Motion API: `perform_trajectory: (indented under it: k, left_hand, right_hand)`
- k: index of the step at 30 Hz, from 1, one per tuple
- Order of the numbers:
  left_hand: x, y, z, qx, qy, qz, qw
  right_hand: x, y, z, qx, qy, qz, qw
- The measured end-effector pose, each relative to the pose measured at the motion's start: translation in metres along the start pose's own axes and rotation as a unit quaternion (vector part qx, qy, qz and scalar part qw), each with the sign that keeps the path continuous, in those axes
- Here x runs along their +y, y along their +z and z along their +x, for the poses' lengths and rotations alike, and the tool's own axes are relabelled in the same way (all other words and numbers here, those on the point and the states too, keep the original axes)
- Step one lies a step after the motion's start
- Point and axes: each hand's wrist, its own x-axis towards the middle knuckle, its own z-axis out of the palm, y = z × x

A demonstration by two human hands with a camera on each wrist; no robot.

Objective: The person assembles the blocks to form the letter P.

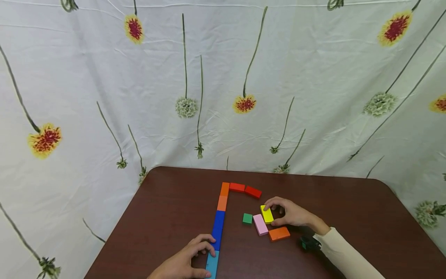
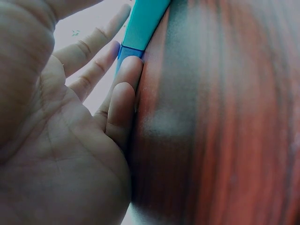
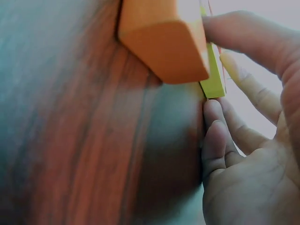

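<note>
From the head, see the left hand (image 1: 184,257) extending in past the bottom edge, grip loosely spread, fingertips against the left side of a long dark-blue bar (image 1: 219,223) and a light-blue bar (image 1: 213,264) laid end to end. Farther right, see the right hand (image 1: 293,213) below a cream sleeve (image 1: 348,252), grip drawn in on a flat yellow rectangular block (image 1: 267,216), thumb at the near end, fingertip at the far end. On the dark brown bench (image 1: 174,205), find a flat pink rectangular block (image 1: 260,224) just beside the yellow one, a small green square block (image 1: 247,219) left of that, a flat orange rectangular block (image 1: 279,234) nearer the front, two smaller orange blocks (image 1: 222,203) continuing the blue line, and two red blocks (image 1: 237,187) at its far end. Notice the light-blue bar cut off below. From the left wrist, see fingers nearly straight toward the bars, thumb running out of frame; cannot tell how firmly pressed. From the right wrist, see the orange block partly hiding the yellow one, with table surface blurred.
</note>
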Motion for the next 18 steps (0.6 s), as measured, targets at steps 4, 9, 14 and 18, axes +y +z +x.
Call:
perform_trajectory:
  k: [4,9,14,18]
  left_hand:
    - [0.000,0.000,0.000,0.002,0.001,0.002,1.0000]
    - [0.000,0.001,0.000,0.004,0.006,0.005,1.0000]
    - [0.001,0.001,0.000,0.006,0.006,0.007,0.9999]
    - [0.001,0.001,0.000,0.004,0.005,0.009,0.9999]
  right_hand:
    - [-0.001,0.000,0.001,0.012,0.018,-0.017,0.9996]
    - [-0.003,0.001,0.007,0.030,0.034,-0.023,0.9987]
    - [-0.004,0.000,0.010,0.051,0.032,-0.003,0.9982]
    - [-0.003,-0.002,0.010,0.071,0.040,0.001,0.9966]
